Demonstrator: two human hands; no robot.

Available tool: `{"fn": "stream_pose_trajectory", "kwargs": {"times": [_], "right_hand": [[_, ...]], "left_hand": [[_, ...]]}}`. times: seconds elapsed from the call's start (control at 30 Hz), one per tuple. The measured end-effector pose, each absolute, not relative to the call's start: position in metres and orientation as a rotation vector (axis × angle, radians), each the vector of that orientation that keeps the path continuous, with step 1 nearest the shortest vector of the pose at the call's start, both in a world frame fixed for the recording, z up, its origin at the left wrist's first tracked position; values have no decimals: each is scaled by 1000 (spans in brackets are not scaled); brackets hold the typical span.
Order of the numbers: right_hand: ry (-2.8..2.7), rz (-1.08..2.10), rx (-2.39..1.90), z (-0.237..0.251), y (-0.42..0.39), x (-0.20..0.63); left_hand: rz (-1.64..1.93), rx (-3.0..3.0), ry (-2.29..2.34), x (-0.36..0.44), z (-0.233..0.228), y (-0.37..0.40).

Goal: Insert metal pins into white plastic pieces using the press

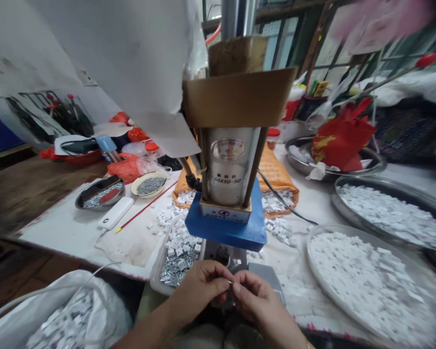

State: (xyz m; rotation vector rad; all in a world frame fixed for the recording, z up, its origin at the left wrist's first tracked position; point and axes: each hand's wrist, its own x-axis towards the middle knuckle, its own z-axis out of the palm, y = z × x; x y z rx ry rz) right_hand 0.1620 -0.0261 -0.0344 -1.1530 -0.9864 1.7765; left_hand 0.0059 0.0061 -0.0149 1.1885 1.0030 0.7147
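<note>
Pinching a tiny white plastic clip (231, 282) between left hand (200, 282) and right hand (256, 296), below the blue-based pneumatic press (228, 194).
Round metal tray (363, 286) already heaped with white pieces; more loose on the bench (76, 228).

Two hands work at the near edge: the left hand (199, 286) and the right hand (256, 298). One press machine (230, 174) stands mid-counter. Three big round metal trays sit right: a near one (349, 232) and a middle one (385, 182), both heaped with white pieces beyond counting, and a far one (298, 165). Two small dishes sit left: a steel one (83, 198) and a cream one (148, 184). One white bag (58, 310) lies near left.
</note>
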Motion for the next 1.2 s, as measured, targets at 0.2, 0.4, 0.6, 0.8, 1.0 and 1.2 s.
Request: {"fn": "stream_pose_trajectory", "kwargs": {"times": [0.2,0.4,0.6,0.8,1.0,1.2], "right_hand": [[-1473,1285,-1427,-35,9,188],[-1475,866,-1590,-51,82,214],[-1392,819,-1567,-63,97,212],[-1285,944,-1447,-46,55,206],[-954,1297,-1218,-40,12,175],[-838,1368,-1191,-28,7,165]], "left_hand": [[842,1640,1113,13,-17,6],[752,1476,1207,7,-30,2],[804,1478,1235,-4,-37,1],[1058,1782,1221,7,-16,11],[1017,2178,1130,23,-12,20],[980,2138,1133,17,-21,15]]}}
